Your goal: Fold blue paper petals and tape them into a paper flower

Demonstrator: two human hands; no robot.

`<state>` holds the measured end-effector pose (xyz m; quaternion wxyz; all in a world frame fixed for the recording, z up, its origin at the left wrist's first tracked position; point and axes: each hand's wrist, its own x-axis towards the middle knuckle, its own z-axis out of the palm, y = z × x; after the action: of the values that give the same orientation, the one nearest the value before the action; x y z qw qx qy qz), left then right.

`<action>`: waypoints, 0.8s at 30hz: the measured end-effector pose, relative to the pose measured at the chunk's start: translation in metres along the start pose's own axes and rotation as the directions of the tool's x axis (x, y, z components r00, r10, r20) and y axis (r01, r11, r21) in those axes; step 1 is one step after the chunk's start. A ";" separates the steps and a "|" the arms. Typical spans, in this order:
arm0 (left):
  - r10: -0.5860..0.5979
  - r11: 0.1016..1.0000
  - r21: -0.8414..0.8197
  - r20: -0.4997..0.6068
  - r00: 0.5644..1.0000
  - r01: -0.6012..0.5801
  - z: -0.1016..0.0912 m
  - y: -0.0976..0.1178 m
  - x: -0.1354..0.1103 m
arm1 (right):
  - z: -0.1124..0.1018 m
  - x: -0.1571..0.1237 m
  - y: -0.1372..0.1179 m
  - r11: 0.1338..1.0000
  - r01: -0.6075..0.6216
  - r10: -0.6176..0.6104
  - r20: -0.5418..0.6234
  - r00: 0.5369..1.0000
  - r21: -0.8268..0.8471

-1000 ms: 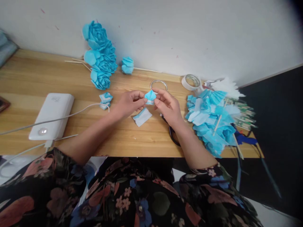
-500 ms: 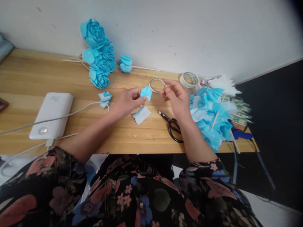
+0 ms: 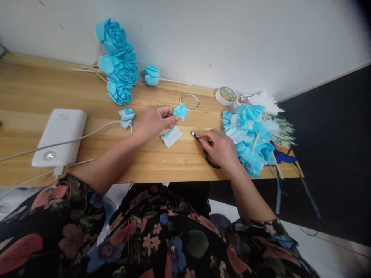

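A small folded piece of blue crepe paper (image 3: 180,111) is pinched between the thumb and fingers of my left hand (image 3: 158,121), held above the table. My right hand (image 3: 220,146) has its thumb and fingers closed around the black-handled scissors (image 3: 206,157), which lie on the table with the tips pointing away to the left. Part of the handles is hidden under the hand. Between my hands lies a flat blue-and-white paper strip (image 3: 172,136). Behind the held paper a thin roll of tape (image 3: 189,95) rests flat.
Blue paper roses (image 3: 120,73) on sticks and a single blue bud (image 3: 152,75) lie along the wall. At left is a white power bank (image 3: 59,137) with cables, near folded blue pieces (image 3: 126,117). A wider tape roll (image 3: 226,95) and a blue paper pile (image 3: 249,135) stand right.
My right hand has moved from beside the thin tape roll down towards me and closed on the scissors. My left hand keeps the folded paper. The whole view has shifted slightly.
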<state>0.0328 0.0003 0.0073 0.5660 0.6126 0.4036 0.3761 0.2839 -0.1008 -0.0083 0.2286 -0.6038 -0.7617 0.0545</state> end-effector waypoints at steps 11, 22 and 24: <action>-0.014 0.995 -0.097 0.036 0.999 0.017 -0.002 0.000 0.000 | 0.017 0.002 0.000 0.964 -0.255 0.260 -0.055 0.964 0.077; -0.154 0.951 -0.262 0.064 0.986 0.165 0.001 0.002 0.003 | 0.014 0.003 0.002 0.865 -0.341 0.395 -0.082 0.915 0.368; -0.168 0.946 -0.271 0.061 0.984 0.179 0.002 0.002 0.003 | 0.015 0.003 0.001 0.853 -0.351 0.410 -0.081 0.908 0.386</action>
<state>0.0355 0.0024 0.0095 0.6839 0.4969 0.3892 0.3659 0.2782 -0.0947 -0.0214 0.3814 -0.6924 -0.5823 0.1896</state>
